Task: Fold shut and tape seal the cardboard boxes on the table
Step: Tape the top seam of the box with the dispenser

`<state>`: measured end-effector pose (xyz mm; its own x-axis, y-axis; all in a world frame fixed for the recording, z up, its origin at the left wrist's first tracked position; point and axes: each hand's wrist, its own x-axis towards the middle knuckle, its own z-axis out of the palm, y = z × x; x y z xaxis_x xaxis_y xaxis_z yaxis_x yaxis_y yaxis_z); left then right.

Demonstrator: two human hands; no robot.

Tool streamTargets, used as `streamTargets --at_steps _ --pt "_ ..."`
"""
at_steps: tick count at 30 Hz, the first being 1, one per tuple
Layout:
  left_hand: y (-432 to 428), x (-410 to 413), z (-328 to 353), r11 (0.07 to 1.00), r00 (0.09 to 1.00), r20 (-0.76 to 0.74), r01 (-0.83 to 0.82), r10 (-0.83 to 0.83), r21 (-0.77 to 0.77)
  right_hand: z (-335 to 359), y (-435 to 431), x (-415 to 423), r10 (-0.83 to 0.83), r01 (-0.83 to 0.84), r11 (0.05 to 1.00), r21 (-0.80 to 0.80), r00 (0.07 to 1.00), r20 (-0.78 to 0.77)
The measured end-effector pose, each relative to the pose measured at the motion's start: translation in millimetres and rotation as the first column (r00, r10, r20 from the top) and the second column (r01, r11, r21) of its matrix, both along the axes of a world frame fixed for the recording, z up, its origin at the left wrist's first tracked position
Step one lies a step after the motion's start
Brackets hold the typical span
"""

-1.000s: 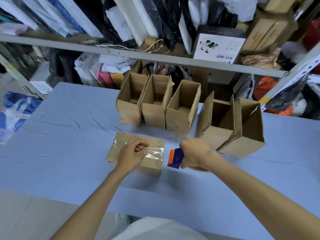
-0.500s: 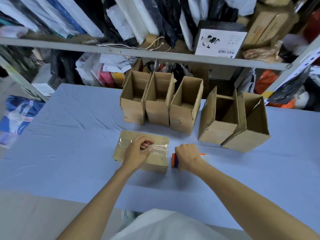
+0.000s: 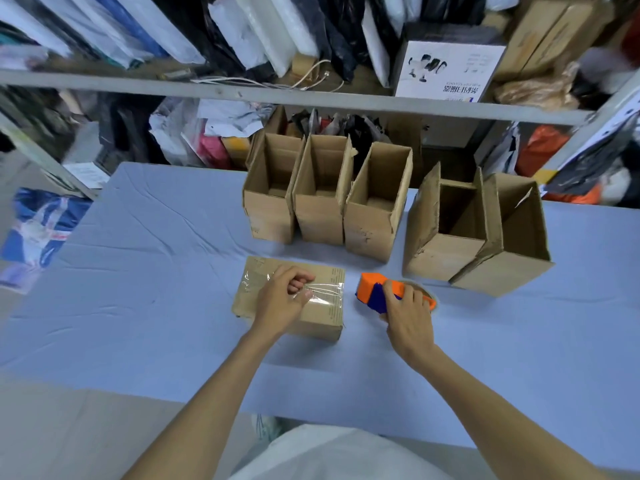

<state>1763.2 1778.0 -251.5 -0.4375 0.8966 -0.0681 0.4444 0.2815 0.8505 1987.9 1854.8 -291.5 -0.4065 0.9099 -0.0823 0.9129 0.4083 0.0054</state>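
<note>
A shut box [image 3: 320, 315] is laid flat on the blue table [image 3: 156, 271], near the middle of the front edge. A strip of clear tape [image 3: 327, 293] is stuck across its top.

The left hand [image 3: 280, 303] is rested on top of the box. The left arm is reached forward from the lower left. Its fingers [image 3: 298, 282] are curled in toward the palm, and nothing is seen held in them. The thumb is laid flat on the tape.

An orange and blue tape gun [image 3: 372, 289] is set on the table just beside the right side of the box. It is gripped by the right hand [image 3: 408, 317], which is laid over it from above with the back of the hand up. The fingers are curled round the gun. The right arm is stretched in from the lower right.

Behind, five open boxes [image 3: 322, 216] are stood on the table with their flaps up. Three are lined up side by side, touching. Two more are set to the right, pressed against each other. A shelf [image 3: 242, 95] packed with bags is seen behind the table.
</note>
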Motion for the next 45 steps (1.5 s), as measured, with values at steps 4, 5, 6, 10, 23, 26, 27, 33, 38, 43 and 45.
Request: streamTargets --at_steps 4,5,6,10,23,26,27,33,38,43,45 --pt "-0.5 0.3 0.1 1.0 1.0 -0.002 0.002 -0.002 -0.005 -19.0 -13.9 6.3 -0.031 0.031 0.999 -0.008 0.999 -0.044" --pt "-0.6 0.6 0.0 1.0 1.0 -0.006 0.005 -0.005 -0.003 -20.6 -17.0 6.3 -0.04 0.039 0.999 -0.021 0.998 -0.057" --pt "-1.0 0.7 0.2 1.0 1.0 -0.008 0.008 -0.008 -0.001 -23.7 -20.2 6.0 -0.049 0.047 0.998 -0.029 0.996 -0.074" --pt "-2.8 2.2 1.9 1.0 1.0 -0.012 0.002 -0.002 -0.005 -29.3 -27.1 8.4 -0.084 0.071 0.993 -0.093 0.987 -0.139" --pt "-2.6 4.3 1.1 1.0 0.998 -0.059 0.0 -0.001 -0.005 37.7 -27.7 -86.6 -0.481 0.134 0.824 -0.55 0.68 -0.554" --pt "-2.8 2.9 0.4 1.0 0.999 -0.051 0.004 -0.005 -0.006 33.0 -26.1 -91.0 -0.557 0.233 0.792 -0.564 0.654 -0.512" --pt "-2.6 2.5 0.6 1.0 0.999 -0.053 0.008 -0.008 -0.005 32.7 -23.8 -87.3 -0.561 0.22 0.79 -0.572 0.635 -0.53" --pt "-5.9 -8.0 18.1 0.978 0.973 0.147 -0.194 0.18 0.082 46.3 0.3 -72.3 -0.544 0.145 0.769 -0.623 0.661 -0.517" --pt "-24.3 -48.8 20.4 0.884 0.892 -0.083 -0.452 0.445 -0.121 51.7 -5.9 -81.9 -0.449 0.167 0.853 -0.494 0.717 -0.533" --pt "-32.4 -47.9 19.0 0.849 0.86 -0.002 -0.504 0.51 -0.161 47.4 -3.6 -87.9 -0.432 0.171 0.869 -0.465 0.721 -0.542" --pt "-32.6 -46.8 19.2 0.84 0.853 -0.011 -0.517 0.523 -0.168 47.5 2.5 -86.3 -0.411 0.148 0.871 -0.469 0.743 -0.528"
